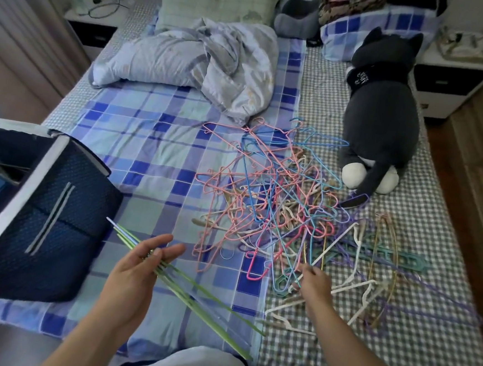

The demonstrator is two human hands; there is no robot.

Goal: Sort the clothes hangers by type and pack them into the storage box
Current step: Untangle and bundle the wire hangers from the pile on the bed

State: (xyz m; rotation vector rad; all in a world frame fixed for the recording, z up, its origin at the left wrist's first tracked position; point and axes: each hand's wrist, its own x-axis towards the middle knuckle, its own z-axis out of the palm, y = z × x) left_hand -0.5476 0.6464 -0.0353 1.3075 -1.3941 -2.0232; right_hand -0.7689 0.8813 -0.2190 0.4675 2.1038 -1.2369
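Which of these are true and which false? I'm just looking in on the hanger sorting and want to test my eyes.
1. The left hand holds a few thin green hangers. True.
2. The right hand rests idle on the bed, away from the hangers. False: it reaches into the near edge of the tangled pile and pinches a hanger there.
3. The dark blue storage box sits on the person's left. True.
4. The pile is all one colour. False: pink, blue, purple, white and green hangers are mixed.
5. A grey plush cat lies on the bed beyond the pile. True.
6. The bed is covered in a plain red sheet. False: the bedding is blue plaid and grey check.
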